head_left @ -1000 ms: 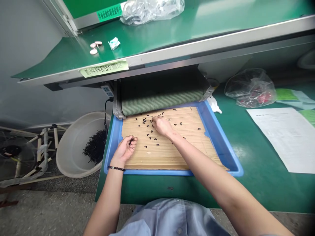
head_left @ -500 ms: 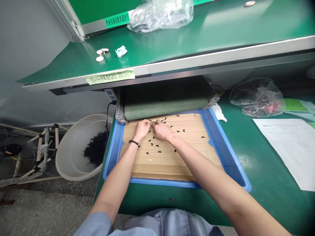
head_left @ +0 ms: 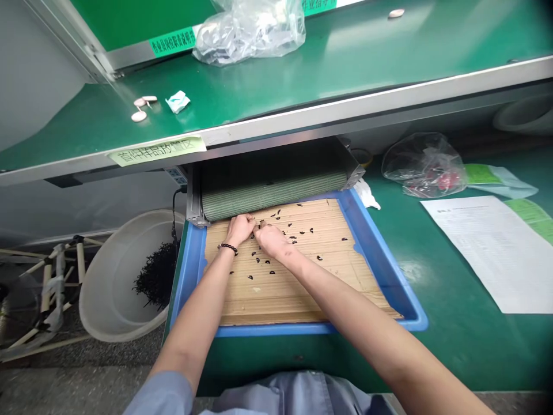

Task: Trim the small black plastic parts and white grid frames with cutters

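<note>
My left hand (head_left: 240, 229), with a dark bead bracelet (head_left: 227, 248) at its wrist, is closed, fingertips pinched over the cardboard's upper left part. Touching or nearly touching it is my right hand (head_left: 271, 238), its fingers also curled closed. What either pinches is too small to name. Several small black curved pieces (head_left: 272, 272) lie scattered on the cardboard sheet (head_left: 294, 300), which lies in a blue tray (head_left: 389, 276). Just beyond my fingers is the ribbed green belt (head_left: 276, 193) of a metal-framed conveyor.
A white tub (head_left: 103, 288) with black strips (head_left: 158, 274) stands at the left. Above the conveyor runs a green shelf (head_left: 345, 63) with a plastic bag (head_left: 254, 31). At the right lie a clear bag (head_left: 425, 164) and a printed sheet (head_left: 492, 248).
The view has shifted, so the shelf items appear farther left. Both hands remain close together near the conveyor, the right one slightly turned. More black pieces show to the right of my right hand.
</note>
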Demonstrator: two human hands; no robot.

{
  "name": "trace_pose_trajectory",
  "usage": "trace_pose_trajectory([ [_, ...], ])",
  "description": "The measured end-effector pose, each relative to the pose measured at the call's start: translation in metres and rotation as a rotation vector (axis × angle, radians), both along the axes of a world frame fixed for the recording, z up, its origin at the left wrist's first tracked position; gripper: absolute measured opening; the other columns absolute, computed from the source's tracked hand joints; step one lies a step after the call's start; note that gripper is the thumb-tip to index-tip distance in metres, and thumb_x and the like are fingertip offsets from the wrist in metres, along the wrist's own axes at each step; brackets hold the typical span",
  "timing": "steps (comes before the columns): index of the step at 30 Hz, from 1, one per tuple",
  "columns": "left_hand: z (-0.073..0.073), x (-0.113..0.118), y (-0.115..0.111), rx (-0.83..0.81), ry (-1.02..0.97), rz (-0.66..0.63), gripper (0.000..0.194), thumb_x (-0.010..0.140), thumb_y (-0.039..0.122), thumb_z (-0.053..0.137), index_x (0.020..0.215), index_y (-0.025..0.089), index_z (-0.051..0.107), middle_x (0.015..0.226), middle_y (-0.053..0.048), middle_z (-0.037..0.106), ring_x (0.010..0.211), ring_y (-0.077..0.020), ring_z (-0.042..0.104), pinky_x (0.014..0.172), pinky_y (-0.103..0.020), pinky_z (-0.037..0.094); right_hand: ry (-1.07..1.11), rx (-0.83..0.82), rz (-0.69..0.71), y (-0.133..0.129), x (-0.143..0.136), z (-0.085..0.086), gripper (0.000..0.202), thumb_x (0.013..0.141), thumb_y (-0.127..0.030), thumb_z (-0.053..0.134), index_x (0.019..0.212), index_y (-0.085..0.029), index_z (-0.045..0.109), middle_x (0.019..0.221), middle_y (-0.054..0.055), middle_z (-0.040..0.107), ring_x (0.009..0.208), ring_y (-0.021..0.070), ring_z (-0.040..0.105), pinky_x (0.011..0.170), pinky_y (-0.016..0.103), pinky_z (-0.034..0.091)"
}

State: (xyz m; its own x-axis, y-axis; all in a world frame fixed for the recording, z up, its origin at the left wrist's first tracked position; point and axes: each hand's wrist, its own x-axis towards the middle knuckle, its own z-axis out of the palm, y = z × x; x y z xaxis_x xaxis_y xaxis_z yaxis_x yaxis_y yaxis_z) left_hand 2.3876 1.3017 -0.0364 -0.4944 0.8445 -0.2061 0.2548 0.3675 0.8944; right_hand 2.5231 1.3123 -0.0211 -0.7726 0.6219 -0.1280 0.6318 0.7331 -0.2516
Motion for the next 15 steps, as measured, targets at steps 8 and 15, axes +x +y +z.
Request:
trace_pose_trajectory([
  [8, 0.007, 0.011, -0.031, 0.115, -0.667, 0.225, 0.009, 0.072, 0.009, 0.051, 0.065, 0.015, 0.049, 0.062, -0.001, 0.054, 0.049, -0.0045, 0.044, 0.045, -0.014, 0.032, 0.178, -0.068, -0.149, 0.01, 0.007, -0.012, 0.027, 0.081, -0.012, 0.05, 0.105, -0.012, 0.063, 0.101, 0.016, 0.066, 0.09, 0.0226, 0.065, 0.079, 0.029, 0.048],
  [15, 0.0, 0.023, -0.027, 0.154, -0.953, 0.324, 0.009, 0.073, 0.009, 0.049, 0.07, 0.014, 0.055, 0.057, -0.001, 0.054, 0.049, -0.0088, 0.049, 0.046, -0.019, 0.041, 0.458, -0.13, -0.107, -0.006, 0.008, 0.009, 0.023, 0.087, -0.02, 0.046, 0.102, -0.019, 0.063, 0.1, 0.003, 0.068, 0.09, 0.0129, 0.06, 0.08, 0.022, 0.045],
])
